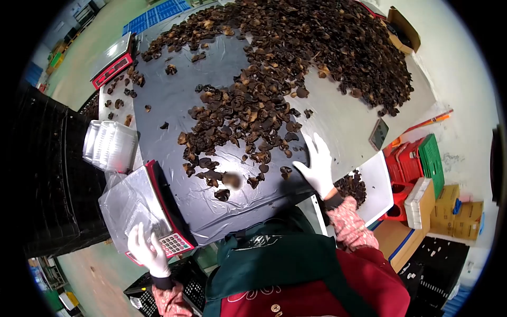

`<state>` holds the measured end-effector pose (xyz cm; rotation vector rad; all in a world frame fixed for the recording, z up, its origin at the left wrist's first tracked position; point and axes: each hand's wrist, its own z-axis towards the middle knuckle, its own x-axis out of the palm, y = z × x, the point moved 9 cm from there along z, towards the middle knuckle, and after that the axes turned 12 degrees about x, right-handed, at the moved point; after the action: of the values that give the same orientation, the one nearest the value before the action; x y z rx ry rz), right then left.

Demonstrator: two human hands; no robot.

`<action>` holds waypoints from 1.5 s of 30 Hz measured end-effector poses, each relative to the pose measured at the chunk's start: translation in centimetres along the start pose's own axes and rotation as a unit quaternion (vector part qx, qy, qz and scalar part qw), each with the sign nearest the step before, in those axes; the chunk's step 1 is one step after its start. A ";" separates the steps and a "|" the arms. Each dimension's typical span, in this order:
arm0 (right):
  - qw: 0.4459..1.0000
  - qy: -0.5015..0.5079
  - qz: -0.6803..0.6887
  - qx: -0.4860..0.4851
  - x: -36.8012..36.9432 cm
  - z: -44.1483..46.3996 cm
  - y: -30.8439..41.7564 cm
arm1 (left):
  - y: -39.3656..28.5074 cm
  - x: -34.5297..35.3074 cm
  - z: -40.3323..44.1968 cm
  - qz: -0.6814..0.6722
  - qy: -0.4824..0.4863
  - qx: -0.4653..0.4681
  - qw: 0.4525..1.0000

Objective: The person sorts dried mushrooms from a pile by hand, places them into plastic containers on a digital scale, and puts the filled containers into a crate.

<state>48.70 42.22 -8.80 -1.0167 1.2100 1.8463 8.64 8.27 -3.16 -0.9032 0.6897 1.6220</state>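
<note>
My left hand (146,250), in a white glove, is at the near edge of a red scale (170,208), just beside its keypad. Its fingers are apart. On the scale's metal plate lies a clear plastic container (128,211); whether my fingertips touch it I cannot tell. My right hand (318,165), also gloved in white, is over the near right of the table with fingers spread and nothing in it. To its left spreads a loose heap of dark brown wood ear mushrooms (237,124) on grey plastic sheeting (169,95).
A larger mushroom pile (327,42) covers the far table. Stacked clear containers (111,145) stand at left, below a second red scale (113,61). At right are a phone (378,133), a white tray (377,193) with mushrooms, and red baskets (404,161). Black crates (63,169) rise at far left.
</note>
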 end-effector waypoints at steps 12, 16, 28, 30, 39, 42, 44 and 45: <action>0.977 0.129 -0.080 -0.151 11.1 13.5 10.6 | -10.7 22.9 19.1 -0.124 0.175 0.029 0.976; 0.951 0.123 -0.052 -0.279 11.9 12.7 12.3 | -12.0 25.3 19.3 -0.126 0.178 0.047 0.975; 0.809 0.232 0.535 0.074 7.0 17.7 8.0 | -6.1 17.2 16.3 -0.496 -0.087 -0.199 0.840; 0.668 0.305 0.649 0.200 7.5 15.6 8.6 | -4.1 14.5 13.9 -0.522 -0.050 -0.256 0.812; 0.461 0.502 0.681 0.269 10.3 3.4 22.1 | 9.3 -1.0 1.3 -0.424 -0.147 -0.349 0.823; 0.452 0.623 0.604 0.206 10.2 -1.1 29.5 | 10.2 -3.7 -0.2 -0.377 -0.127 -0.353 0.847; 0.472 0.663 0.568 0.126 8.2 -3.5 35.6 | 11.4 -3.4 -1.8 -0.353 -0.141 -0.343 0.859; 0.530 0.631 0.566 -0.027 7.3 -4.6 39.8 | 10.9 -4.2 -1.8 -0.317 -0.136 -0.346 0.872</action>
<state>12.21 26.04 -0.88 -2.0018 3.3374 1.6917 -1.17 2.08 -0.83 -1.2089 -0.4133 1.3335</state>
